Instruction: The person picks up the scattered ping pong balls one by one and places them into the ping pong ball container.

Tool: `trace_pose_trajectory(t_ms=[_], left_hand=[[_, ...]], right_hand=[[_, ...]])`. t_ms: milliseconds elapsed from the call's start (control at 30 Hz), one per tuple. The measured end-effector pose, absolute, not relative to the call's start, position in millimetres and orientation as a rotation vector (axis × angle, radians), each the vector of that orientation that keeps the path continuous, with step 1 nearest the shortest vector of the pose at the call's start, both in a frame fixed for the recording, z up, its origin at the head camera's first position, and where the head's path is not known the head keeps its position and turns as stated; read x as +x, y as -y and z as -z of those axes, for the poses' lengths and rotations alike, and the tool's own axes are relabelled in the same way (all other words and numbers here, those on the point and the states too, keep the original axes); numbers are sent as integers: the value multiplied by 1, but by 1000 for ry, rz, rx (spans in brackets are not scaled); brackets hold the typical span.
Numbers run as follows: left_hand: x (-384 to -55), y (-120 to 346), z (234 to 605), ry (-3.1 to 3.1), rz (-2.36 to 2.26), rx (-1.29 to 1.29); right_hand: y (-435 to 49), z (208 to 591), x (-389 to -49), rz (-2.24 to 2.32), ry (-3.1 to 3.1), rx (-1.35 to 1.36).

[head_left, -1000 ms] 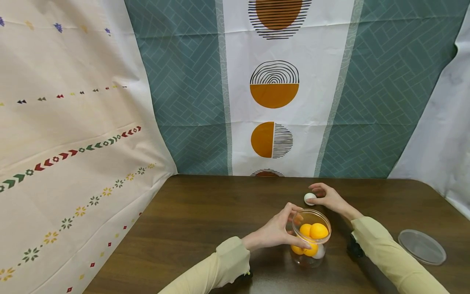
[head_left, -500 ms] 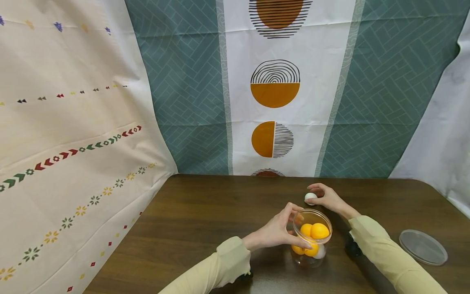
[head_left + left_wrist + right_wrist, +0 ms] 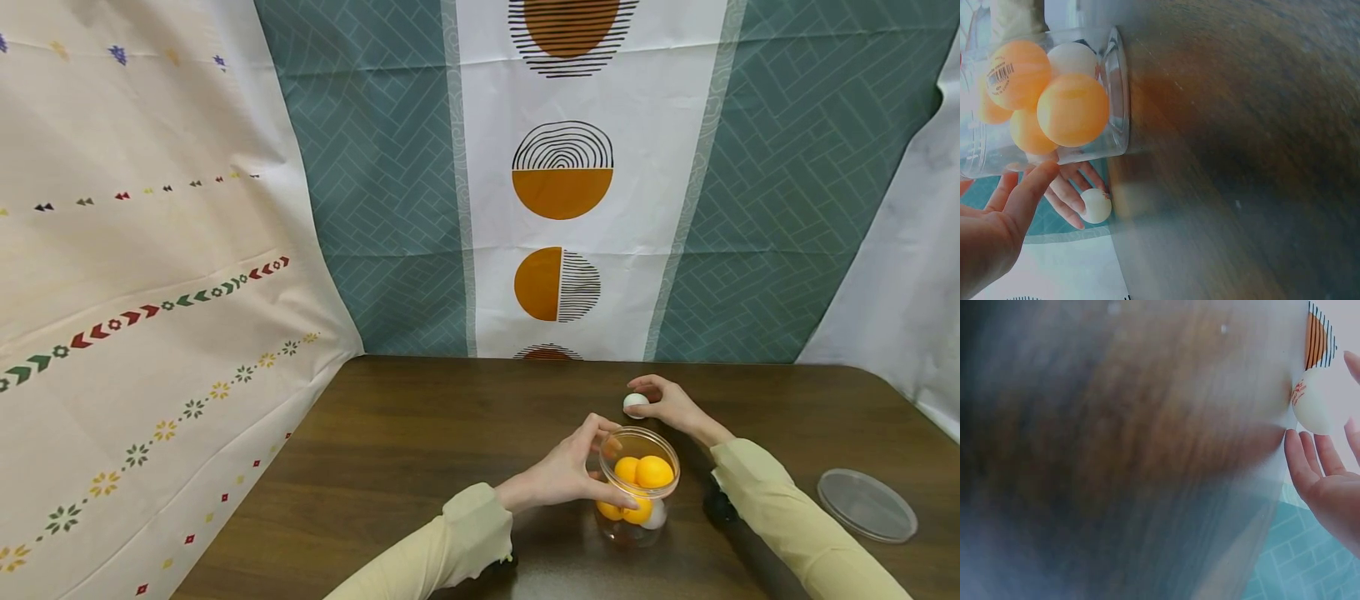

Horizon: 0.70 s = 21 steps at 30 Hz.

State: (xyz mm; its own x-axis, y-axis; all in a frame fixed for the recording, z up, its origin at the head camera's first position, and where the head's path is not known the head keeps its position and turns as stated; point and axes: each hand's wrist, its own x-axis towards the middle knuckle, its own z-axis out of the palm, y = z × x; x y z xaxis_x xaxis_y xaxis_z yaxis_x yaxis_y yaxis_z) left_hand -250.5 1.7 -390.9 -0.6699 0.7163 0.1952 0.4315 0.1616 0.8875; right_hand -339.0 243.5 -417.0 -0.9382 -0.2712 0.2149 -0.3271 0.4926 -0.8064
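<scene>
My left hand [image 3: 566, 471] grips a clear round jar [image 3: 637, 542] near its open rim, thumb in front and fingers behind. Inside lie several orange table tennis balls [image 3: 1073, 110] and a white one [image 3: 1074, 59]. Beyond the jar, a white table tennis ball [image 3: 635, 405] with a small red print rests on the table. My right hand [image 3: 673, 407] is spread around that ball. In the head view its thumb overlaps the front of the ball and the index finger reaches over it. The right wrist view shows its fingers [image 3: 1297, 456] straight and close to the ball; contact is unclear.
A translucent round lid [image 3: 867, 505] lies on the dark wooden table [image 3: 420, 433] by the right forearm. Patterned cloth hangs behind the table [image 3: 375, 167] and along the left side [image 3: 150, 275].
My right hand shifts very slightly left and down over the white ball. The left hand keeps its grip on the jar, and the balls stay in place.
</scene>
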Motion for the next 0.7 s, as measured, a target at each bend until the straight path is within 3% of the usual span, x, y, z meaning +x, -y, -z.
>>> trace_pose_trajectory(t_ms=[700], left_hand=[[-250, -2, 392, -2174, -1510, 1116]], right_hand=[[-243, 420, -342, -1405, 2713, 509]])
